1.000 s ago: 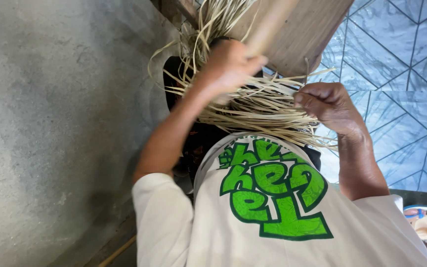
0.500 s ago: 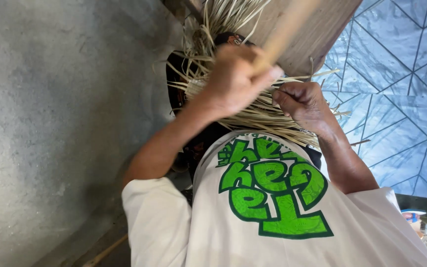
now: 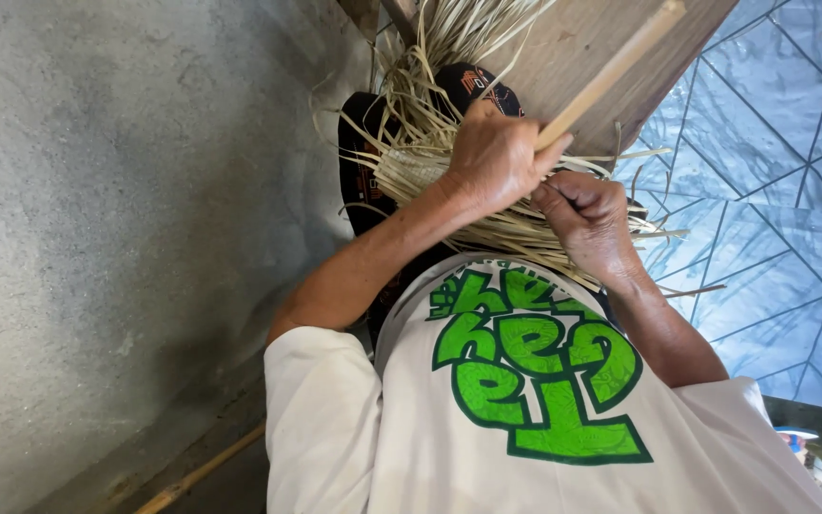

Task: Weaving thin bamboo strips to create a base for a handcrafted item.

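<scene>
While the head camera looks down past a white shirt (image 3: pixel 544 428) with a green printed design, both hands meet over a bundle of pale straw strips (image 3: pixel 449 171). The left hand (image 3: pixel 495 157) has its grip closed around a light wooden stick (image 3: pixel 611 71), which slants up and away toward the top right, crossing a brown wooden board (image 3: pixel 563 48). The right hand (image 3: pixel 590 224) sits just beside and below the left, its grip curled into a fist on some of the straw strips (how many it pinches cannot be told). Loose strips fan out to both sides of the hands and up along the board. Under the bundle lies a dark cloth (image 3: pixel 363 162) with orange marks. Grey concrete floor (image 3: pixel 116 238) fills the left side, blue patterned tiles (image 3: pixel 782 190) the right. A thin cane (image 3: pixel 202 471) lies at the bottom left.
</scene>
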